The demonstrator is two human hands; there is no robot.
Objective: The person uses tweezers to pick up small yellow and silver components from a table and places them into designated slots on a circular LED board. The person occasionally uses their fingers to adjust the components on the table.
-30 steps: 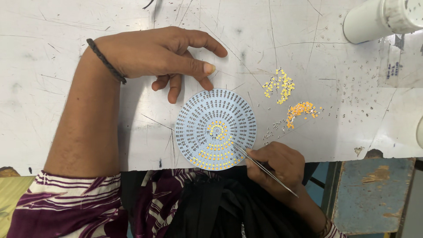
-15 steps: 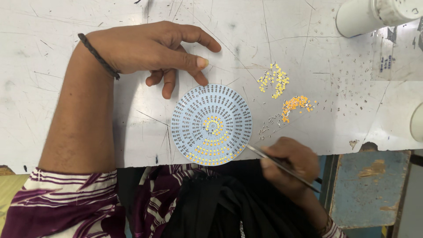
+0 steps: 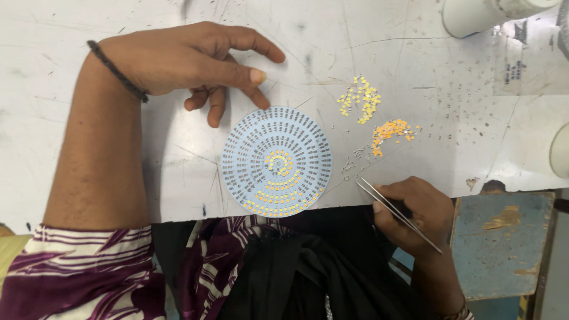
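Observation:
A round pale-blue circuit board point(image 3: 277, 161) lies on the white table, with small yellow chips set at its centre and along its near rim. My left hand point(image 3: 201, 59) rests on the table just above the board, fingers curled, fingertips touching the board's upper left edge. My right hand point(image 3: 412, 212) is at the table's near edge, right of the board, gripping metal tweezers point(image 3: 396, 213) whose tips point up-left toward the board. A pile of yellow chips point(image 3: 360, 98) and a pile of orange chips point(image 3: 391, 130) lie to the board's upper right.
A white cylindrical container point(image 3: 480, 15) stands at the top right, another white object point(image 3: 560, 151) at the right edge. Tiny dark specks scatter across the scratched table point(image 3: 59, 35). A worn blue stool point(image 3: 504, 243) sits below the table edge on the right.
My right hand with the tweezers has drawn away from the board's lower right rim toward the right. The left hand stays by the board.

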